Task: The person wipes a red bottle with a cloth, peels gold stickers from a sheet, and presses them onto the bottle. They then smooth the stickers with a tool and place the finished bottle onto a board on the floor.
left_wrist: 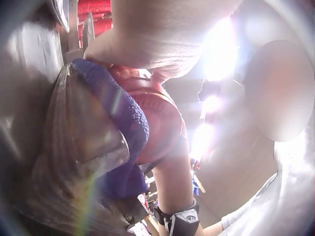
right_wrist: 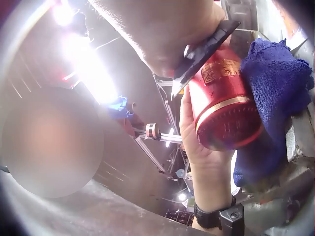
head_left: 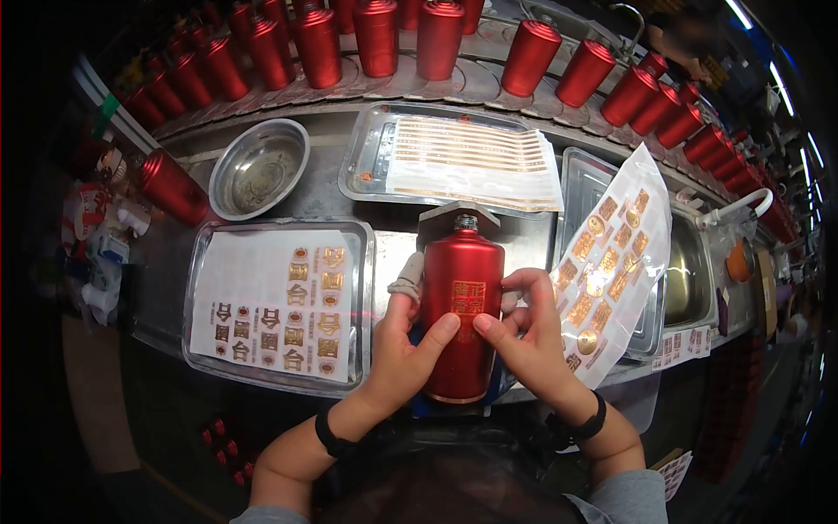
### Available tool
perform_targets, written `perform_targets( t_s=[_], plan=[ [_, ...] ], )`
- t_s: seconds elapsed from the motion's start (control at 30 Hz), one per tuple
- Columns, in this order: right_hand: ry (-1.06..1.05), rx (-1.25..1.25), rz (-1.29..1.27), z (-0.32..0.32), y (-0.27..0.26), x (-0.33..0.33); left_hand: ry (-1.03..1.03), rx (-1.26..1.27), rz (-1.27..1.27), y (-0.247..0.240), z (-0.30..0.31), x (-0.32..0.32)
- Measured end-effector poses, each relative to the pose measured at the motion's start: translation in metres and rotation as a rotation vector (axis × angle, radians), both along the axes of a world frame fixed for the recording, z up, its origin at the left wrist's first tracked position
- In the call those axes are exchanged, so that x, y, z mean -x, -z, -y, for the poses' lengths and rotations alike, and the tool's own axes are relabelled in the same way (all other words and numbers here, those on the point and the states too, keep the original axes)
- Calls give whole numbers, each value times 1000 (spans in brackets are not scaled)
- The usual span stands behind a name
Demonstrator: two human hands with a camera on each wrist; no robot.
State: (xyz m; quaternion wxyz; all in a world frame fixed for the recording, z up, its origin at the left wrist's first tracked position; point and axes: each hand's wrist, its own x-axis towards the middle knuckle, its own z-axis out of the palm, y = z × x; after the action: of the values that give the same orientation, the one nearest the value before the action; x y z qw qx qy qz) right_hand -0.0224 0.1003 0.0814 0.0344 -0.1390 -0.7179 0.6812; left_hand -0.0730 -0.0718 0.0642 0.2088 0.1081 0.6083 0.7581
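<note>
A red bottle (head_left: 463,262) with a bare threaded neck stands tilted in front of me, with gold characters (head_left: 469,299) on its front. My left hand (head_left: 403,345) holds it by its left side, thumb lying on the front; a pale cover sits on one fingertip. From the right, my right hand (head_left: 532,336) holds the bottle with its thumb pressing beside the lower gold characters and its other fingers bent near the side. In the right wrist view, the bottle's base (right_wrist: 230,129) shows above a blue cloth (right_wrist: 275,78).
Left, a metal tray (head_left: 367,288) bears a sheet of gold characters. Behind lies another tray (head_left: 358,162) with gold-striped sheets. A gold-sticker sheet (head_left: 611,262) leans at the right near a sink (head_left: 690,279). A metal bowl (head_left: 259,168) and rows of red bottles (head_left: 377,39) stand beyond.
</note>
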Motion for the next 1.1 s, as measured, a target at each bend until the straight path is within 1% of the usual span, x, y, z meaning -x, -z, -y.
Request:
perform_targets(
  t_s=[0.1,0.3,0.4,0.5,0.6,0.7,0.83,1.1],
  plan=[
    [0,-21,36,4,0,3,-7,8,-17,1,2,3],
    [7,-15,11,3,3,3,10,14,-11,1,3,4],
    [-10,1,20,2,1,2,-21,2,-30,3,0,2],
    [4,53,4,5,1,2,9,12,-18,2,3,4],
    [-1,64,-1,5,-3,3,36,-21,64,3,7,4],
    [-7,22,-20,3,1,1,23,-57,59,5,6,4],
    [-24,71,-12,4,0,3,14,-48,28,9,8,8],
    [-27,141,18,1,0,0,53,-132,92,8,9,8]
  ],
)
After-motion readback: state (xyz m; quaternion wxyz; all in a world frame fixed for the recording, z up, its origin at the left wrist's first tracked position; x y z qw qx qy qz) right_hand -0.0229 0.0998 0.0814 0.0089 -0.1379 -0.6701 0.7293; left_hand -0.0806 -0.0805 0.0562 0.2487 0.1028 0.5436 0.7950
